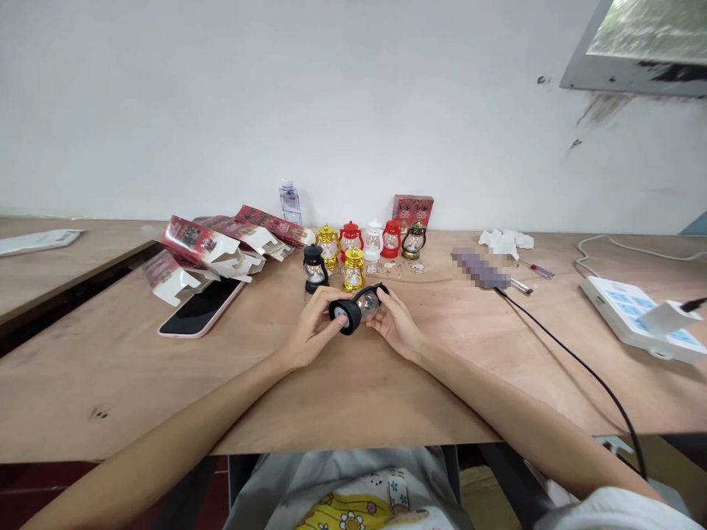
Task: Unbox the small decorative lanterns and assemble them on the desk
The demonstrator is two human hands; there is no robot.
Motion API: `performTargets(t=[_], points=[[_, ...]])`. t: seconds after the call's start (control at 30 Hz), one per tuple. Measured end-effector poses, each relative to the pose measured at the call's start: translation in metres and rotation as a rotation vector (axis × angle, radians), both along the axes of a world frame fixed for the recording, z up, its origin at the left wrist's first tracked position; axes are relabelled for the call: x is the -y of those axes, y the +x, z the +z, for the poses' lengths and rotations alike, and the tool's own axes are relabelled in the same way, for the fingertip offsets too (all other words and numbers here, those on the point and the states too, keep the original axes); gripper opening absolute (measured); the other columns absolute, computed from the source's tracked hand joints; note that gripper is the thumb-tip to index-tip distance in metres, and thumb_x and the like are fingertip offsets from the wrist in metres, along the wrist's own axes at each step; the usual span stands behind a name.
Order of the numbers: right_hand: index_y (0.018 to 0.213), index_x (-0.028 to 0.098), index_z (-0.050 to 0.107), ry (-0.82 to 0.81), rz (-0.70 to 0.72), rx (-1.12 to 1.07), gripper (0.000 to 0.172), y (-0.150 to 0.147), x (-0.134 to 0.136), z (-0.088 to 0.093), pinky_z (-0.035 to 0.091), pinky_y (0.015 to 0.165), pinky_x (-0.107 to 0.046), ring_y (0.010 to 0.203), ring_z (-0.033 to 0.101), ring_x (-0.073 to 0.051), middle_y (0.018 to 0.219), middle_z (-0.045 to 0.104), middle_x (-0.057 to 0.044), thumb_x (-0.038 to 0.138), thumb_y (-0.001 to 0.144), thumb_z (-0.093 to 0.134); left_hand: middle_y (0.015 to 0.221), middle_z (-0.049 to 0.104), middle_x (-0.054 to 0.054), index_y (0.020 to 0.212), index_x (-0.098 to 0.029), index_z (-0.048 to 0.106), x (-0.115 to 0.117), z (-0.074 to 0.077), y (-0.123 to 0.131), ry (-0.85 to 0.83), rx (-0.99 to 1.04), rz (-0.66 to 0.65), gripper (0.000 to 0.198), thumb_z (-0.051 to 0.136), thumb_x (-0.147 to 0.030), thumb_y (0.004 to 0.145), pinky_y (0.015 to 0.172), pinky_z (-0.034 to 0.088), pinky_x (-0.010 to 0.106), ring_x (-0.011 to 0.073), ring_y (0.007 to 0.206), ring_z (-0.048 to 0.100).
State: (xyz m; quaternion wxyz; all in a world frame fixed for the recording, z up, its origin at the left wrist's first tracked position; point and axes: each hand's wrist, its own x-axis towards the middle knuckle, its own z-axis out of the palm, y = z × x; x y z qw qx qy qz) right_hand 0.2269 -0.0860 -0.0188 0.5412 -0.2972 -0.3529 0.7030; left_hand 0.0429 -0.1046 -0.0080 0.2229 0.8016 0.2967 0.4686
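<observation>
A small black lantern [367, 303] with a clear globe lies sideways between my two hands above the table. My left hand [317, 322] is closed on its round base, the thumb pressed against the underside. At the lantern's top end, my right hand [396, 322] grips it with thumb and fingers. Just beyond stand another black lantern [315, 270] and a gold lantern [353, 270]. Behind them are a second gold lantern [328, 246], a red lantern [350, 239], a white lantern [374, 241], another red lantern [392, 239] and a bronze lantern [414, 241], all upright.
Opened red boxes [202, 243] and a phone [202, 309] lie at left. A bottle [290, 202] and a red box [413, 212] stand by the wall. To the right are crumpled tissue [505, 241], a screwdriver [535, 269], a black cable [574, 353] and a power strip [635, 313].
</observation>
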Motion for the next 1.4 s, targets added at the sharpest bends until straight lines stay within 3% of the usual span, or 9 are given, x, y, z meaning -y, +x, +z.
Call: performTargets(t=[0.2,0.33,0.43,0.63,0.83,1.13,1.4], points=[[0.087,0.022,0.053,0.064,0.003,-0.008,0.036,0.0,0.0,0.001,0.05,0.055,-0.021,0.06,0.061,-0.011,0.072,0.068,0.001,0.042,0.066,0.074,0.108,0.049,0.009,0.116,-0.021,0.049,-0.001,-0.003,0.002,0.038,0.012,0.049,0.027,0.046,-0.029,0.091,0.081,0.05,0.031,0.0186,0.102,0.051],[0.086,0.019,0.056,0.069,0.089,0.005,0.037,-0.001,0.002,0.0,0.052,0.059,-0.024,0.06,0.063,-0.012,0.07,0.068,-0.001,0.043,0.066,0.075,0.11,0.05,0.01,0.122,-0.022,0.038,-0.001,-0.01,0.004,0.049,0.065,0.072,0.033,0.047,-0.027,0.09,0.079,0.052,0.031,0.0178,0.101,0.055],[0.088,0.018,0.058,0.07,0.133,-0.006,0.037,-0.001,0.003,0.0,0.054,0.063,-0.025,0.065,0.065,-0.013,0.076,0.07,-0.002,0.043,0.066,0.075,0.109,0.052,0.008,0.115,-0.023,0.033,-0.001,-0.013,0.004,0.116,0.142,0.047,0.032,0.051,-0.023,0.088,0.078,0.053,0.032,0.0168,0.1,0.058],[0.085,0.019,0.061,0.056,0.105,-0.04,0.033,-0.001,0.002,0.001,0.055,0.065,-0.026,0.069,0.066,-0.014,0.08,0.071,-0.002,0.043,0.067,0.074,0.108,0.055,0.011,0.088,-0.019,0.045,0.002,-0.005,0.002,0.198,0.013,0.122,0.008,0.052,-0.021,0.088,0.078,0.053,0.031,0.0179,0.1,0.058],[0.082,0.019,0.061,0.031,0.052,-0.05,0.031,-0.001,0.002,0.002,0.055,0.066,-0.025,0.072,0.065,-0.013,0.08,0.07,0.0,0.041,0.066,0.076,0.105,0.058,0.01,0.087,-0.018,0.051,0.0,0.001,0.0,0.302,-0.106,0.177,0.007,0.056,-0.024,0.086,0.087,0.048,0.034,0.0176,0.1,0.057],[0.084,0.02,0.058,0.075,0.023,-0.018,0.031,0.001,-0.002,-0.003,0.055,0.067,-0.028,0.073,0.066,-0.014,0.084,0.07,-0.001,0.04,0.067,0.075,0.105,0.058,0.01,0.085,-0.018,0.052,0.002,0.003,0.002,0.212,-0.166,0.205,0.008,0.048,-0.024,0.089,0.086,0.046,0.034,0.0182,0.099,0.057],[0.087,0.021,0.056,0.122,-0.006,0.01,0.033,0.001,-0.001,-0.002,0.056,0.064,-0.026,0.067,0.065,-0.013,0.081,0.068,0.001,0.039,0.067,0.075,0.105,0.064,0.009,0.088,-0.018,0.051,0.002,0.001,0.001,0.252,-0.163,0.27,0.004,0.053,-0.02,0.085,0.084,0.045,0.033,0.0189,0.099,0.059]])
